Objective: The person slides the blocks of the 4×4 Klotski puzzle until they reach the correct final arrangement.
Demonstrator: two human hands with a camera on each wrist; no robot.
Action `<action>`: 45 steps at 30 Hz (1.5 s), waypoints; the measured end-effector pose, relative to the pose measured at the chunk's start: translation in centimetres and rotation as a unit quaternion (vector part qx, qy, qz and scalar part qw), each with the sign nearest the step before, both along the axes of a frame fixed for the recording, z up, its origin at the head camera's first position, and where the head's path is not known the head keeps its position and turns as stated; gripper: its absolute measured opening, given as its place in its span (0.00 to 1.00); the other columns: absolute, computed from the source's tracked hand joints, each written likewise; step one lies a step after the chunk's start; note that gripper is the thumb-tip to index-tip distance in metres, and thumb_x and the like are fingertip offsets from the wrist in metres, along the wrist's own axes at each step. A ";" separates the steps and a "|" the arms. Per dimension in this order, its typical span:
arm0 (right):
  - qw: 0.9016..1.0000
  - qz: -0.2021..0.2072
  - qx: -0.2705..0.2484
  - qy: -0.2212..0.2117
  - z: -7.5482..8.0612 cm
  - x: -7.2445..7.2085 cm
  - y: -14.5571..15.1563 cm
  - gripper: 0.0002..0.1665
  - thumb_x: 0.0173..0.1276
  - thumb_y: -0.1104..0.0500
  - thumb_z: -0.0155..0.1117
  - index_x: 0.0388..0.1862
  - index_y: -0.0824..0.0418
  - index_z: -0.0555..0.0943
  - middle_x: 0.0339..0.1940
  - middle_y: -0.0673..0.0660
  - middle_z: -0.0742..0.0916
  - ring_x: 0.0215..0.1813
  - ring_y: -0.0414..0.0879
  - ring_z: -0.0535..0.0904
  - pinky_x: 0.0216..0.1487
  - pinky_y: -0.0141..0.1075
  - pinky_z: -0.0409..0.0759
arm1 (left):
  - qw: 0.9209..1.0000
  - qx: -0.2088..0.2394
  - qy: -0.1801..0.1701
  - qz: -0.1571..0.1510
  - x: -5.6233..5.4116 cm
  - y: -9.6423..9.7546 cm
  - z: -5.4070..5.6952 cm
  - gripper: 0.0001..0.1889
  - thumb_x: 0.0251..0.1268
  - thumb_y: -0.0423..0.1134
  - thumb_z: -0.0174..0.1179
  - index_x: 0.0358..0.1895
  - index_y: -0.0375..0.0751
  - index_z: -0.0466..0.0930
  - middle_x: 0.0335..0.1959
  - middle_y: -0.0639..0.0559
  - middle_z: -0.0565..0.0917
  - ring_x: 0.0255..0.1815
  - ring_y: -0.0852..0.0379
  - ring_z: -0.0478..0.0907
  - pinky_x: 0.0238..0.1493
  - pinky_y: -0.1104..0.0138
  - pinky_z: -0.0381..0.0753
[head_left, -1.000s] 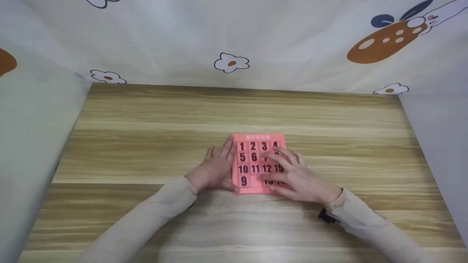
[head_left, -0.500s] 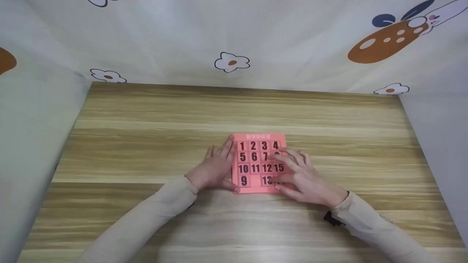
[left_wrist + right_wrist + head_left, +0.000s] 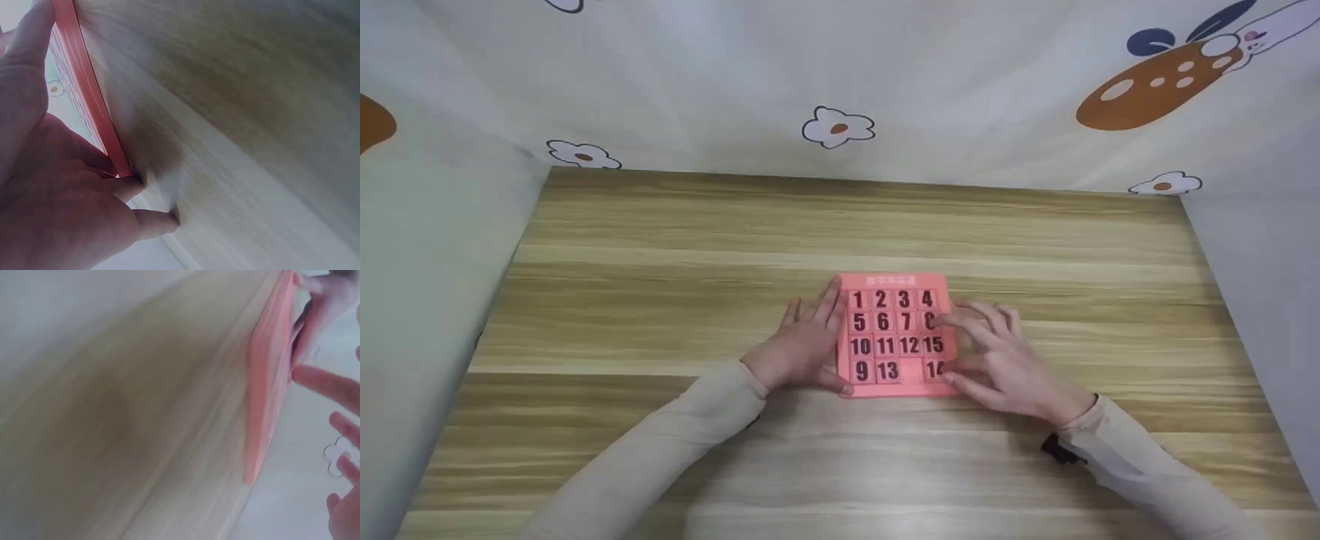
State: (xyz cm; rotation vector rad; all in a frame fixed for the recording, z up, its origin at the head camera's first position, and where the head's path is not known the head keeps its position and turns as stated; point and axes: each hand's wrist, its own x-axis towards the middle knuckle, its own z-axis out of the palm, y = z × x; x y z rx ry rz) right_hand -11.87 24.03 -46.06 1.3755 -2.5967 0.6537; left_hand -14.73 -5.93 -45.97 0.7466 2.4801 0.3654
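A pink number sliding puzzle [image 3: 891,388] lies on the table with black-numbered tiles in rows. Its bottom row reads 9, 13 [image 3: 887,370], a gap, then 14 [image 3: 932,370]. Along the left edge my left hand [image 3: 799,351] steadies it, fingers straight near the far corner and thumb on the near corner. The left wrist view shows two fingertips [image 3: 169,222] down at the tabletop beside the frame. My right hand [image 3: 1009,367] hovers at the right edge with fingers spread; one fingertip overlaps the 8 and the thumb area overlaps the 14. In the right wrist view its fingers [image 3: 332,388] are apart.
The wood-grain table [image 3: 697,225] extends around the puzzle. A pale curtain [image 3: 720,82] with printed flowers and a carrot hangs behind the far edge, and pale sides [image 3: 427,300] flank the table. A black strap [image 3: 1063,448] shows at the right cuff.
Tile 13 has slid left one place in the bottom row, so the gap is now between 13 and 14. My right hand has drawn back to the right; the left hand stays put.
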 end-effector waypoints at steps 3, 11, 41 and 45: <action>0.999 0.011 0.033 -0.024 -0.3 0.5 0.6 0.18 0.68 0.45 0.59 0.40 0.53 0.89 0.69 0.59 0.70 0.68 0.67 0.59 0.60 0.65 0.54 | 1.000 -0.001 -0.002 0.001 0.0 0.1 0.0 0.71 0.40 0.68 0.68 0.75 0.30 0.30 0.75 0.38 0.23 0.76 0.43 0.29 0.71 0.43 0.34; 0.997 -0.040 0.059 -0.041 -0.6 0.8 0.6 0.24 0.68 0.49 0.60 0.60 0.56 0.81 0.73 0.62 0.64 0.70 0.67 0.55 0.61 0.67 0.54 | 1.000 -0.003 -0.003 0.001 0.0 0.2 -0.1 0.71 0.40 0.68 0.68 0.75 0.31 0.31 0.75 0.38 0.24 0.76 0.44 0.27 0.71 0.43 0.33; 0.995 -0.050 0.085 -0.026 -0.5 0.4 -2.6 0.24 0.69 0.46 0.58 0.62 0.49 0.79 0.73 0.64 0.63 0.72 0.66 0.53 0.63 0.66 0.54 | 1.000 -0.011 0.004 -0.006 0.0 0.2 0.0 0.70 0.41 0.68 0.67 0.75 0.30 0.31 0.75 0.38 0.25 0.76 0.43 0.28 0.71 0.42 0.35; 0.994 -0.044 0.100 -0.024 -0.7 0.4 -3.6 0.23 0.71 0.44 0.56 0.62 0.48 0.79 0.74 0.62 0.63 0.73 0.64 0.51 0.63 0.67 0.54 | 1.000 -0.016 0.008 -0.009 -0.1 0.2 0.1 0.70 0.42 0.69 0.66 0.75 0.30 0.31 0.75 0.38 0.24 0.76 0.45 0.27 0.71 0.42 0.35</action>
